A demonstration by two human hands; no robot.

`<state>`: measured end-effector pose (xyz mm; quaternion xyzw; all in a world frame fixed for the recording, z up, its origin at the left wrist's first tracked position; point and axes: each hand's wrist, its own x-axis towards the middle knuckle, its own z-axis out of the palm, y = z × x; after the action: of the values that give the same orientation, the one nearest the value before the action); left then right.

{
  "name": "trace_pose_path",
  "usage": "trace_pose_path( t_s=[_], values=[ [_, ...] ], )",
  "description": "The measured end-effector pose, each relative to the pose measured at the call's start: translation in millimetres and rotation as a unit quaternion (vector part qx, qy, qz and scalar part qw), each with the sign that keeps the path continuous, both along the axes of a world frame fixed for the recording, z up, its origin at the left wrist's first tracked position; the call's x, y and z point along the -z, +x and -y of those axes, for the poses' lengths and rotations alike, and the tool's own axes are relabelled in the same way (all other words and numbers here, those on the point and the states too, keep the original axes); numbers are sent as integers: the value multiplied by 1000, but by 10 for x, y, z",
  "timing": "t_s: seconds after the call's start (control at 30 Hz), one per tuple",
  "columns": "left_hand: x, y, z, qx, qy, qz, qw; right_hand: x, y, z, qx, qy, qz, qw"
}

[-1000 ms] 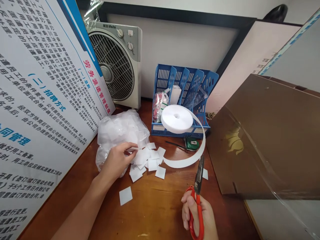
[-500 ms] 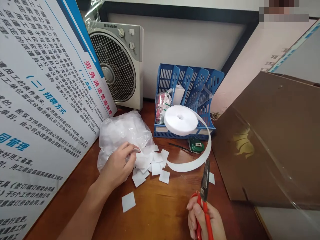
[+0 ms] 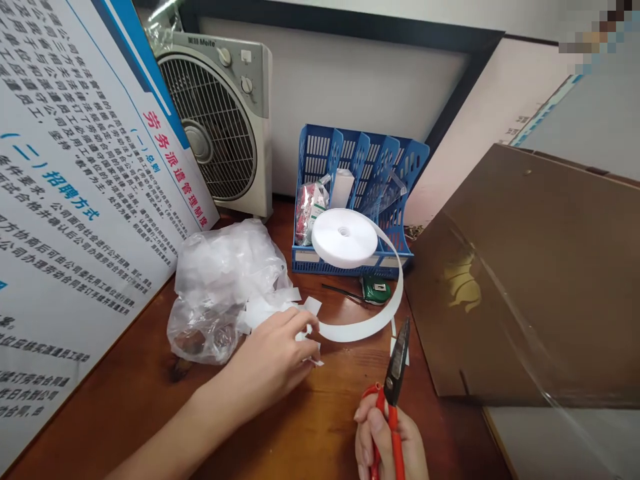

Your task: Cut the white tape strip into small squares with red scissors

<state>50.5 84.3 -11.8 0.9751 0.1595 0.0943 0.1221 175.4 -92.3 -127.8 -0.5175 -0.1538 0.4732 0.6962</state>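
My right hand (image 3: 390, 440) grips red-handled scissors (image 3: 397, 373), their dark blades pointing up and nearly closed. My left hand (image 3: 280, 347) is bent over a pile of white square pieces (image 3: 260, 310), its fingers curled round a few of them; the fingertips are partly hidden. Behind the pile sits a clear plastic bag (image 3: 227, 267) with white pieces inside. A white roll of tape (image 3: 345, 237) rests against the blue rack, and its loose strip (image 3: 365, 328) curves down beside my left fingers. One more white piece lies partly behind the scissor blades.
A blue file rack (image 3: 365, 160) holding small packets stands at the back. In front of it lies a green tape measure (image 3: 375, 290). A box fan (image 3: 215, 120) and a large printed board (image 3: 100, 200) are on the left. A brown box (image 3: 525, 287) stands at the right.
My left hand has moved right and slightly toward me, from the bag's edge onto the loose squares. The whole view has shifted a little; the right hand still holds the scissors.
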Motion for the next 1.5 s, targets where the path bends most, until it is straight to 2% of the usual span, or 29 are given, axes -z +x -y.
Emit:
trace_pose_path(
  t_s=[0.13,0.3,0.4,0.5,0.6,0.7,0.8,0.87,0.93,1.03,1.1,1.23,1.37,1.5],
  values=[
    [147,227,-37,23,45,-4,999,45,-7,-9,7,-15,-47,999],
    [277,424,-148,21,25,-45,998,35,-10,-33,23,-22,-47,998],
    [227,450,-166,13,30,-35,999,22,3,-30,50,-11,-23,998],
    [114,387,-145,4,16,-11,1000,31,21,-26,83,-11,-12,996],
    [13,236,-103,-14,-84,51,995,28,39,-31,137,-44,-10,990],
    [3,51,-59,-54,-230,114,965,-19,48,-40,178,-58,1,982],
    [88,-83,-31,-124,-375,129,910,-82,41,-51,195,-44,1,980],
    [161,-122,-26,-145,-467,134,862,-116,24,-68,178,-37,1,983],
    [217,-132,-27,-142,-526,142,826,-158,-6,-104,147,-49,4,988],
    [245,-127,-26,-145,-564,137,801,-272,-75,-214,139,-65,35,988],
    [232,-128,-18,-145,-591,135,782,-377,-125,-317,141,-48,50,988],
    [173,-134,6,-134,-635,152,745,-557,-161,-522,88,-3,23,996],
    [65,-126,-26,-125,-628,150,754,-631,-42,-649,73,36,48,996],
    [-42,-97,-138,-115,-628,120,760,-621,149,-700,59,68,101,991]
  ],
)
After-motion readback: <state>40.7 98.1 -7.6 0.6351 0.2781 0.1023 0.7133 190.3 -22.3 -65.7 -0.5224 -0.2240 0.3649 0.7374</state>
